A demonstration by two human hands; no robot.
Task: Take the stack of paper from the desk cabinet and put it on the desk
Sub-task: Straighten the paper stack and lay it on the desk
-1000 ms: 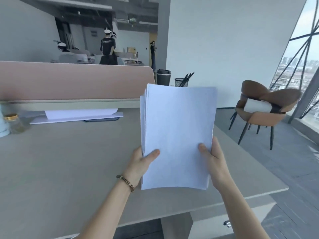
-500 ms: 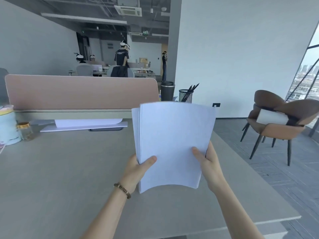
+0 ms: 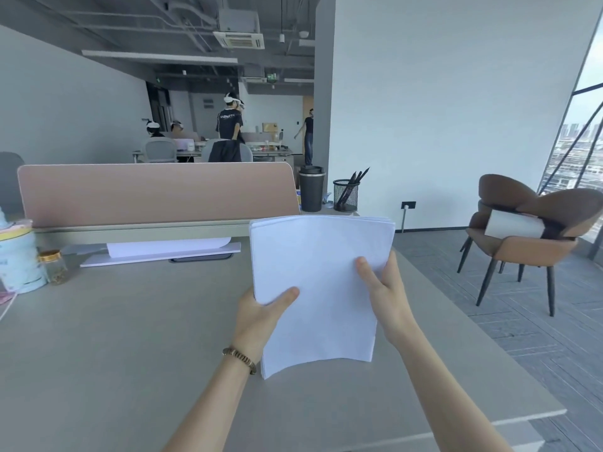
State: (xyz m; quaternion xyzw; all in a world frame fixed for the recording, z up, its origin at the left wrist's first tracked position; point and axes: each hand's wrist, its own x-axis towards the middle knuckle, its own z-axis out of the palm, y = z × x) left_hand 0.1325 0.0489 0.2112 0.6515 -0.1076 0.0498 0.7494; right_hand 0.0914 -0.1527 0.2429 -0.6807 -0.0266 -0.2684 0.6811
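I hold a stack of white paper (image 3: 321,282) in both hands above the right half of the grey desk (image 3: 114,337). My left hand (image 3: 261,318) grips its left edge, thumb on top. My right hand (image 3: 385,295) grips its right edge. The sheets tilt up towards me and their near edge bows downward, close over the desk top. The desk cabinet is out of view.
A pink divider panel (image 3: 156,194) runs along the desk's far edge, with papers (image 3: 163,251) below it. A light-blue tin (image 3: 19,259) and a small jar (image 3: 55,267) stand at the left. Behind are a black cup (image 3: 311,189) and a pen holder (image 3: 346,195). A brown chair (image 3: 528,230) stands at the right.
The stack has moved lower and farther from me over the desk, still held by both hands. My view has tilted up, so the desk's front edge and cabinet handle dropped out of sight.
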